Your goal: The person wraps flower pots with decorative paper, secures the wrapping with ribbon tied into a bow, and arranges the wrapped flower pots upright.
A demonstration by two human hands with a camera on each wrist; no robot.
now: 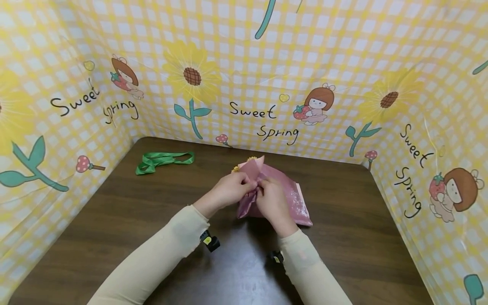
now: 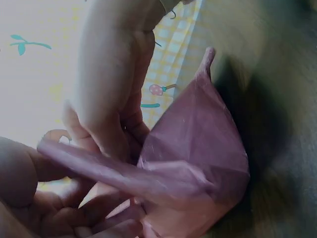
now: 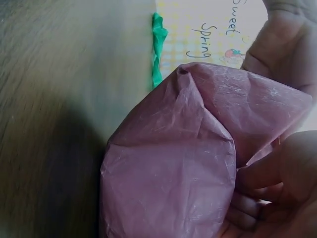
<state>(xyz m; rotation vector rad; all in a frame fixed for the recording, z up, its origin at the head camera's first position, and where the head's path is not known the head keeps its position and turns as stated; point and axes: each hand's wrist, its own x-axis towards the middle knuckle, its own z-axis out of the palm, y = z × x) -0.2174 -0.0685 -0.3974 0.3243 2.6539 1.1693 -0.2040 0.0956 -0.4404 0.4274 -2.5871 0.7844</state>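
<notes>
A dusty-pink wrapping sheet [image 1: 295, 201], crinkled and slightly shiny, stands gathered between both hands near the middle of the table. My left hand [image 1: 230, 187] pinches its left part, thumb and fingers on a bunched fold. Close beside it, my right hand [image 1: 273, 202] pinches the same gathered spot from the right. Small yellow flowers [image 1: 236, 168] show at the top left of the sheet. In the left wrist view a folded edge of the pink sheet [image 2: 198, 124] sticks out toward the camera. The right wrist view shows its broad, creased side [image 3: 168, 183]. What lies inside is hidden.
A loosely folded green ribbon [image 1: 164, 160] lies at the back left of the dark wooden table [image 1: 343, 203]. Checked yellow-and-white cloth [image 1: 244, 76] hangs around the back and both sides. A black wrist camera [image 1: 210, 242] is strapped under the left sleeve.
</notes>
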